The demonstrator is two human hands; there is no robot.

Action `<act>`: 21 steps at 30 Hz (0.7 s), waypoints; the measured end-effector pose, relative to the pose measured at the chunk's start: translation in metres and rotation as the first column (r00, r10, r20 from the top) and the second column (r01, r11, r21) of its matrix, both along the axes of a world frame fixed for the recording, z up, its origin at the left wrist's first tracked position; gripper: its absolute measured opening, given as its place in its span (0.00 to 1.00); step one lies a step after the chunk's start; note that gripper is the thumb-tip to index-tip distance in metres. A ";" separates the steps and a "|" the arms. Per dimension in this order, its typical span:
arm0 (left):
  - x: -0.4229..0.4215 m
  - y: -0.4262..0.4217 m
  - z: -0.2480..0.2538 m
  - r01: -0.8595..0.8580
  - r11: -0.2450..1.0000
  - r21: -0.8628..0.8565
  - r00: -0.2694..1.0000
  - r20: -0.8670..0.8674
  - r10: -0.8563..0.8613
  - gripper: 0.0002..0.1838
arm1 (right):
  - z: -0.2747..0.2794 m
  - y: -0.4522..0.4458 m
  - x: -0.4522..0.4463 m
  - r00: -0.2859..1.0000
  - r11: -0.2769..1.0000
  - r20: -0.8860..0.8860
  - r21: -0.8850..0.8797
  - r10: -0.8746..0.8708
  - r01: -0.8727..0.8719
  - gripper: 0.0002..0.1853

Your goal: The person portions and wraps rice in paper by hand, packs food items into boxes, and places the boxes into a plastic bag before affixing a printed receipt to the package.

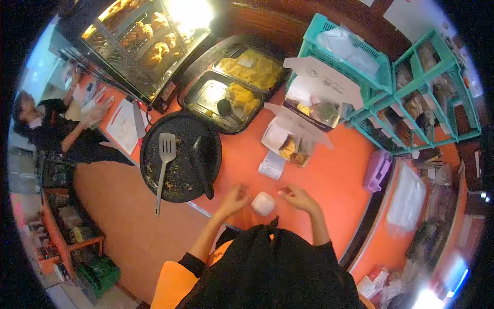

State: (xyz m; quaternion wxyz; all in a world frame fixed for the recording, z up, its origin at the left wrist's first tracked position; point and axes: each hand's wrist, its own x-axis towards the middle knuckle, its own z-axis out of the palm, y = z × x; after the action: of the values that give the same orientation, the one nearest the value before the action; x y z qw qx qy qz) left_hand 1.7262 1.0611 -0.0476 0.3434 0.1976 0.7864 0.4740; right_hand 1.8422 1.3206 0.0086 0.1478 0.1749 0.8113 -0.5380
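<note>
A small white wrapped bundle (263, 203) lies on the orange counter (324, 175), between my two hands. My left hand (235, 200) is just left of it, fingers loosely bent and somewhat blurred, holding nothing that I can see. To the right, my right hand (299, 199) has its fingers apart and is empty. Beyond them sits a printed paper slip (271, 166). Past the slip stands an open food box (289, 144) with a white packet and yellowish food inside. A second open box (315, 105) with similar contents is behind it.
At left, a black round pan (180, 177) holds a slotted spatula (167, 147). Black trays (206, 121) of yellow food and a lit glass display case (139, 46) stand behind. Teal baskets (360, 67) occupy the right; a purple holder (377, 170) is nearby. Another person (51, 123) works far left.
</note>
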 end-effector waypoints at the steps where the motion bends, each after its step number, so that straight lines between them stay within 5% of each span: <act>1: 0.015 0.000 -0.007 0.007 1.000 0.006 1.000 -0.006 -0.007 0.24 | -0.022 -0.017 0.003 0.998 0.997 0.003 -0.046 -0.065 0.065 0.29; 4: 0.036 0.014 -0.013 0.131 0.985 0.114 0.985 0.098 -0.143 0.27 | -0.066 -0.048 0.009 0.999 0.988 0.024 0.155 -0.021 0.017 0.38; 6: 0.044 0.017 -0.012 0.099 0.989 0.107 0.992 0.066 -0.106 0.27 | -0.066 -0.061 0.011 0.972 0.971 -0.076 -0.110 -0.223 0.214 0.43; 7: 0.045 0.017 -0.013 0.110 0.988 0.112 0.991 0.058 -0.117 0.27 | -0.064 -0.057 0.008 0.969 0.969 -0.085 -0.107 -0.233 0.224 0.43; 9: 0.041 0.016 -0.015 -0.007 0.951 0.310 0.930 0.352 -0.108 0.27 | -0.057 -0.045 -0.001 0.998 0.964 -0.054 -0.263 0.035 -0.048 0.44; 10: 0.035 0.021 0.004 0.006 0.950 0.314 0.931 0.344 -0.120 0.27 | -0.044 -0.046 0.001 0.998 0.965 -0.061 -0.258 0.024 -0.039 0.44; 12: 0.025 0.030 0.039 0.055 0.960 0.274 0.869 0.460 -0.181 0.27 | -0.021 -0.052 0.012 0.991 0.973 -0.101 0.220 0.087 -0.063 0.40; 13: 0.022 0.036 0.045 0.066 0.958 0.279 0.869 0.456 -0.193 0.27 | -0.019 -0.049 0.016 0.992 0.973 -0.104 0.226 0.077 -0.052 0.40; 15: 0.015 0.054 0.053 0.169 0.957 0.237 0.953 0.207 -0.220 0.25 | -0.013 -0.035 0.020 0.983 0.957 -0.040 -0.236 -0.182 0.167 0.35; 17: -0.011 0.094 0.065 0.121 0.914 0.386 0.980 0.099 -0.171 0.23 | 0.014 -0.013 0.022 0.951 0.901 -0.056 -0.342 -0.303 0.267 0.32; 18: -0.031 0.117 0.093 0.197 0.900 0.389 0.980 -0.103 -0.170 0.21 | 0.031 -0.001 0.023 0.911 0.824 -0.054 -0.449 -0.410 0.344 0.29; 19: -0.059 0.146 0.123 0.271 0.885 0.378 0.941 -0.298 -0.161 0.18 | 0.044 0.012 0.024 0.906 0.824 -0.059 -0.444 -0.419 0.352 0.29; 20: -0.098 0.182 0.134 0.394 0.888 0.239 0.553 -0.833 -0.022 0.16 | 0.057 0.026 0.025 0.867 0.787 -0.104 -0.481 -0.488 0.386 0.28; 21: -0.120 0.210 0.172 0.355 0.902 0.247 0.603 -0.798 -0.019 0.18 | 0.071 0.040 0.026 0.820 0.750 -0.149 -0.518 -0.552 0.411 0.28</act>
State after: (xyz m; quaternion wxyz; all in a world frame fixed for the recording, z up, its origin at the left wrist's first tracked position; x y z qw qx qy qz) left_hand 1.6060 1.2711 0.1247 -0.0278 0.5283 0.7226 0.4449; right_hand 1.8684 1.3611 0.0794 -0.0819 0.2582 0.5972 -0.7550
